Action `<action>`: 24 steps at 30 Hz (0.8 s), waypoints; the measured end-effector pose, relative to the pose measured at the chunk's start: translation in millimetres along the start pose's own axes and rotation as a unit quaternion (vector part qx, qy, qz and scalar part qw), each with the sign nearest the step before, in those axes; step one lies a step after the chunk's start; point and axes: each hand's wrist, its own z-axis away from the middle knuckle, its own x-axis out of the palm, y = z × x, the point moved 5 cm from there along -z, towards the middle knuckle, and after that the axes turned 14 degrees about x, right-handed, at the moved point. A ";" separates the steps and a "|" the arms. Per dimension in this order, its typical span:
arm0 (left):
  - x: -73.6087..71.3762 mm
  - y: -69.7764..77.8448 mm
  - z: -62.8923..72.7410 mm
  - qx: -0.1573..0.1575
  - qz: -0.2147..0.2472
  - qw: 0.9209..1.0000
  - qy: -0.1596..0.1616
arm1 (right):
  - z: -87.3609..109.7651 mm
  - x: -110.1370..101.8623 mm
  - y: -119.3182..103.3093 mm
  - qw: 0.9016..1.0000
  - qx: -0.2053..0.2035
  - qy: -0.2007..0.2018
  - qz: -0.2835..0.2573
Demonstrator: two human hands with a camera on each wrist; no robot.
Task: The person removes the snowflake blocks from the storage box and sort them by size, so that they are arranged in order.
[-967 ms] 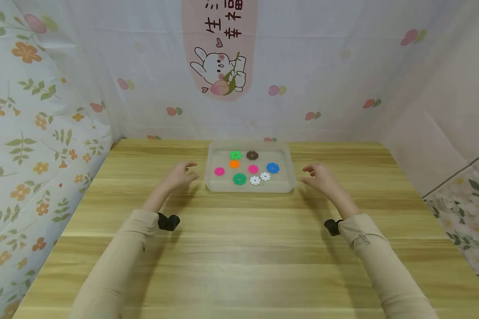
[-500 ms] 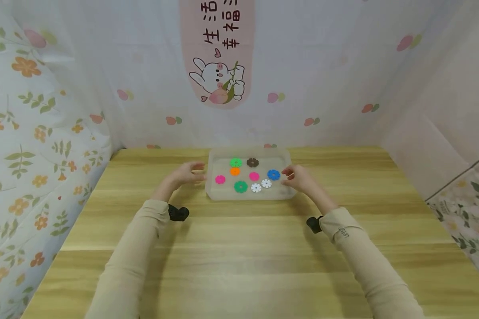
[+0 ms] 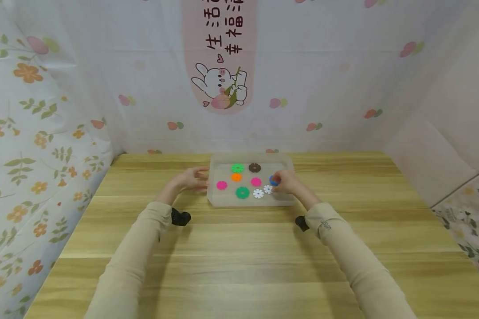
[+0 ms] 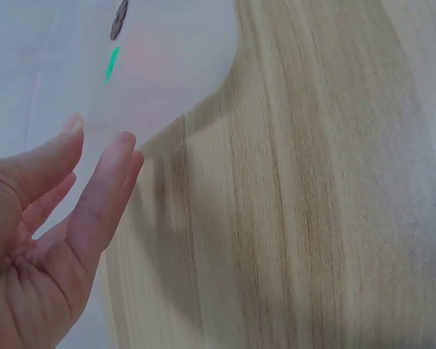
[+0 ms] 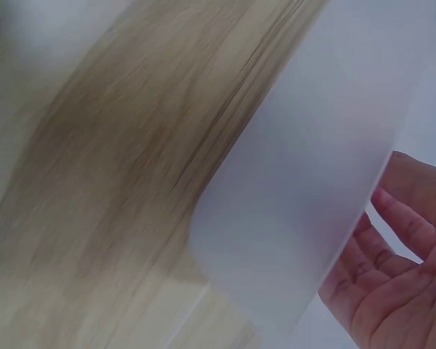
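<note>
A translucent shallow tray (image 3: 231, 202) holds several notched plastic discs. My right hand (image 3: 289, 182) reaches over the tray's right side, its fingertips at a blue disc (image 3: 273, 180) and partly covering it. Thumb and index finger look apart there; in the right wrist view the tray's wall hides the fingertips of that hand (image 5: 403, 283). A white disc (image 3: 268, 189) lies just left of the thumb. Beside the tray's left wall is my left hand (image 3: 189, 179), fingers spread and holding nothing. Whether it touches the wall is unclear. The left wrist view shows its thumb and fingers apart (image 4: 54, 240).
Inside the tray are also a brown disc (image 3: 254, 168), a light green one (image 3: 237, 168), a dark green one (image 3: 242, 192), an orange one (image 3: 236, 177) and pink ones (image 3: 221, 185). The wooden table (image 3: 239, 257) meets a patterned cloth (image 3: 323, 88) behind.
My right hand has moved left from outside the tray to over the blue disc. My left hand has come closer to the tray's left wall. The view has tilted slightly up.
</note>
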 end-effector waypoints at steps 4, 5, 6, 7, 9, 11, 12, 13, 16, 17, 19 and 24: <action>3.0 3.6 -1.4 -0.009 0.003 1.000 0.004 | 9.8 2.8 -21.9 1.000 0.010 0.003 0.020; 3.3 3.3 -2.4 -0.011 0.004 1.000 0.006 | 20.5 -1.7 -33.2 1.000 0.004 0.001 0.017; 3.8 3.2 -3.2 -0.014 0.004 1.000 0.008 | 35.6 -8.9 -49.0 1.000 0.003 -0.003 0.016; 4.2 2.7 -4.0 -0.016 0.004 1.000 0.010 | 54.7 -18.0 -68.2 1.000 0.004 -0.007 0.019; 5.1 1.5 -5.6 -0.019 0.006 1.000 0.014 | 81.9 -29.9 -95.1 1.000 -0.015 -0.011 0.022; 5.6 0.0 -6.6 -0.021 0.009 1.000 0.016 | 90.2 -32.3 -107.5 0.999 -0.001 -0.023 0.034; 5.7 -0.6 -6.9 -0.022 0.011 1.000 0.017 | 107.8 -39.6 -125.9 0.998 0.015 -0.028 0.047; 5.6 -1.3 -7.1 -0.025 0.015 0.999 0.019 | 126.3 -47.5 -144.3 0.998 0.022 -0.032 0.053; 4.8 -2.6 -7.4 -0.026 0.018 0.999 0.023 | 179.9 -72.0 -194.0 0.996 0.050 -0.043 0.063; 4.2 -2.9 -7.4 -0.028 0.017 0.999 0.025 | 190.1 -76.1 -203.0 0.996 0.051 -0.039 0.062; 3.5 -2.5 -6.7 -0.028 0.017 0.999 0.028 | 204.1 -82.1 -214.7 0.996 0.058 -0.040 0.060; 3.4 -2.3 -4.9 -0.029 0.030 0.999 0.030 | 205.1 -83.6 -213.2 0.995 0.080 -0.040 0.045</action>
